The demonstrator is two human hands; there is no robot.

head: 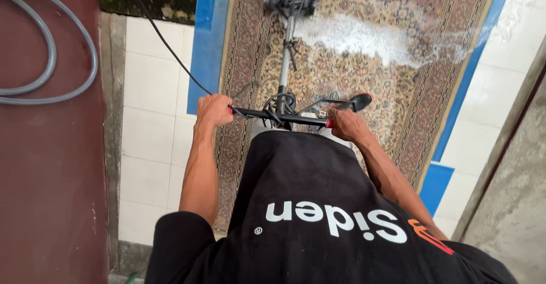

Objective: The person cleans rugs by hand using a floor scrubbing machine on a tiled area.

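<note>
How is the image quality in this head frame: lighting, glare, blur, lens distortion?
Head view: even, soft daylight, no hard shadows; the foam patch on the rug is bright, near blown out; wide-angle lens bends the tile floor lines at the edges; left hand, right hand and handlebar are sharp, without motion blur.

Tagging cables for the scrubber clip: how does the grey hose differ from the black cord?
The grey hose is thick and pale; the black cord is thin and dark. The hose lies in loops on the dark red floor; the cord runs nearly straight over the white tiles to the handlebar, gripped by the left hand and right hand. Both run out of frame at the top.
</note>
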